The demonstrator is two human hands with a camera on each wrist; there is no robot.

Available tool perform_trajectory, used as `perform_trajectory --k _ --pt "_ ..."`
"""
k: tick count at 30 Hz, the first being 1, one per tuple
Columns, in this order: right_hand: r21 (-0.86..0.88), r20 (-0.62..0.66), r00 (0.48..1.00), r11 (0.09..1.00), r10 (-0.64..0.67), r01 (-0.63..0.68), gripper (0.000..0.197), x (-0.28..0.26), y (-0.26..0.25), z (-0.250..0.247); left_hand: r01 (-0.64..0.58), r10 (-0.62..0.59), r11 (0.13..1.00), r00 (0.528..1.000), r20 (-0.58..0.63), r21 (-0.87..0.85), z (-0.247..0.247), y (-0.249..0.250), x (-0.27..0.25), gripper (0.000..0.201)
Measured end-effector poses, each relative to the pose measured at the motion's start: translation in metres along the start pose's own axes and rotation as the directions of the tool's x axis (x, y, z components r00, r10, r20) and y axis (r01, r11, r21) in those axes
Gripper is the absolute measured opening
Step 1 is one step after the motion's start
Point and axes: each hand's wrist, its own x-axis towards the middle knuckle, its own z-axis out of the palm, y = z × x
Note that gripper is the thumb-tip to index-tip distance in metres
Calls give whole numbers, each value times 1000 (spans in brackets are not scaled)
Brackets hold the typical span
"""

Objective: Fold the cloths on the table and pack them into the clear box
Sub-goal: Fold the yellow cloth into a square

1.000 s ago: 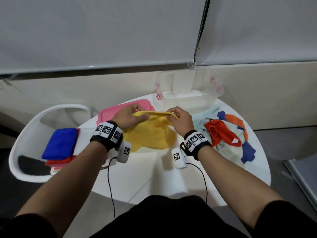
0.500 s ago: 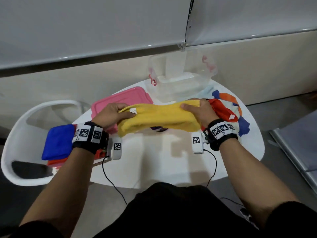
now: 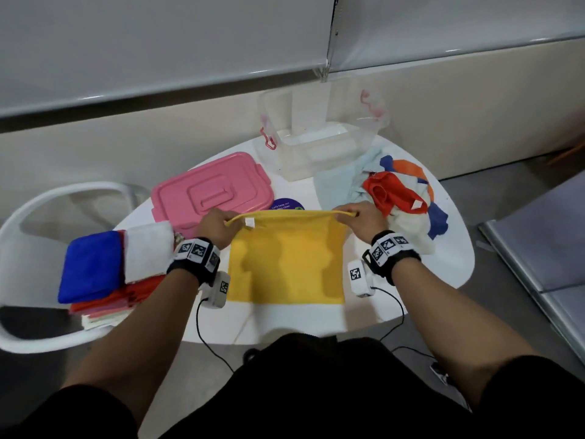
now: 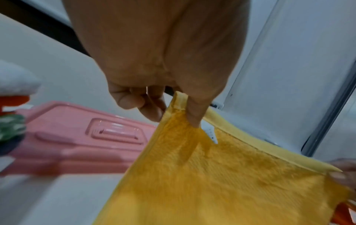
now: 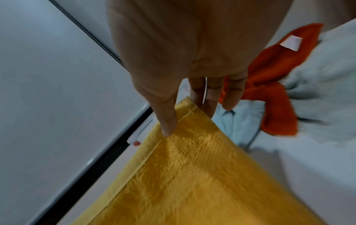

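Note:
A yellow cloth (image 3: 286, 261) hangs spread out flat over the middle of the white table (image 3: 456, 264). My left hand (image 3: 218, 228) pinches its top left corner (image 4: 180, 105) between thumb and finger. My right hand (image 3: 361, 220) pinches the top right corner (image 5: 185, 109). The top hem is stretched straight between both hands. The clear box (image 3: 319, 144) stands open at the far side of the table with nothing in it. Unfolded cloths (image 3: 399, 191), red, pale blue, white and dark blue, lie heaped at the right.
A pink lid (image 3: 209, 193) lies at the far left of the table. A stack of folded cloths (image 3: 104, 270), blue and white on top, sits on the white chair (image 3: 41, 331) at the left. A purple sticker (image 3: 286, 204) shows behind the cloth.
The yellow cloth was bunched between my hands. My hands have moved apart and it now hangs open as a flat sheet with its top edge taut.

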Motion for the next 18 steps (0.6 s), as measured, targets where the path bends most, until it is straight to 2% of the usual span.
perform_trajectory --k 5,8,11,14,16,18 --pt "-57 14 996 995 84 -83 16 -19 32 15 10 -7 999 997 -71 40 33 -21 -15 14" --pt "-151 113 988 984 109 -92 18 -40 42 21 107 -105 991 994 -25 78 47 -36 -28 10" --pt "-235 213 970 970 114 -63 21 -58 54 34 229 -230 973 973 -21 -21 57 -46 -41 8" --pt "-271 248 963 962 110 -40 19 -72 66 51 279 -284 957 957 -64 -84 66 -44 -55 27" --pt "-311 292 949 950 116 -20 17 -78 70 61 309 -312 946 950 -19 -94 72 -42 -61 26" --pt "-343 329 935 939 136 -16 17 -83 75 69 321 -319 947 946 55 -30 79 -42 -62 33"
